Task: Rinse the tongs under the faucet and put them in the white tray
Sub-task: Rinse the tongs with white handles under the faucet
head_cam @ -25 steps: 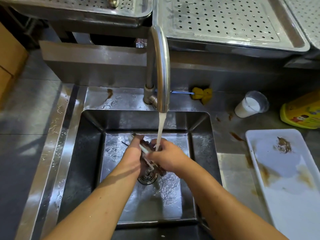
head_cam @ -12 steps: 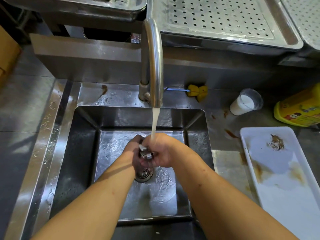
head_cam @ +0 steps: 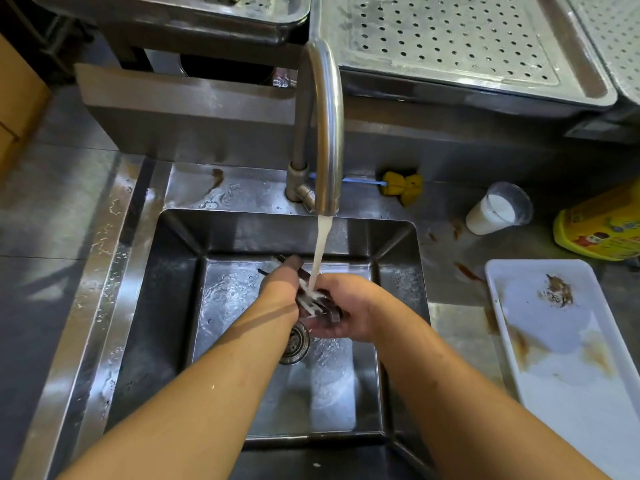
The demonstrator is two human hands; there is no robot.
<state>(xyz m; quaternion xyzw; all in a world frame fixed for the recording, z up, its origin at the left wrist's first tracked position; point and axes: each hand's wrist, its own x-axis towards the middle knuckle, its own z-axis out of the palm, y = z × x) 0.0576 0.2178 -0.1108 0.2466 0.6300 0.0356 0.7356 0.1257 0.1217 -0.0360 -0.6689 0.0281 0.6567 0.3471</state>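
Both hands met over the middle of the stainless sink (head_cam: 173, 306), directly under the stream of water (head_cam: 320, 251) that fell from the curved faucet (head_cam: 327, 126). The left hand (head_cam: 282, 289) was closed around the dark tongs (head_cam: 313, 301) from the left, its thumb lying along the upper part, while the right hand (head_cam: 349, 306) cupped and gripped the lower end from the right, so the two hands pressed together on the tool. The tongs lay tilted, their thin tips poking out beyond the left hand towards the back of the basin, and the water struck them between the two hands. The round drain (head_cam: 294, 342) showed just below the hands. On the worktop (head_cam: 450, 258) to the right of the sink sat the white tray (head_cam: 571, 393), smeared with brown stains, near the front right edge and well apart from the tongs. Behind it, towards the back edge, stood a plastic cup of white liquid (head_cam: 497, 209), a yellow container (head_cam: 602, 226) at the right edge, and a yellow brush (head_cam: 401, 185) with a blue handle beside the faucet base.
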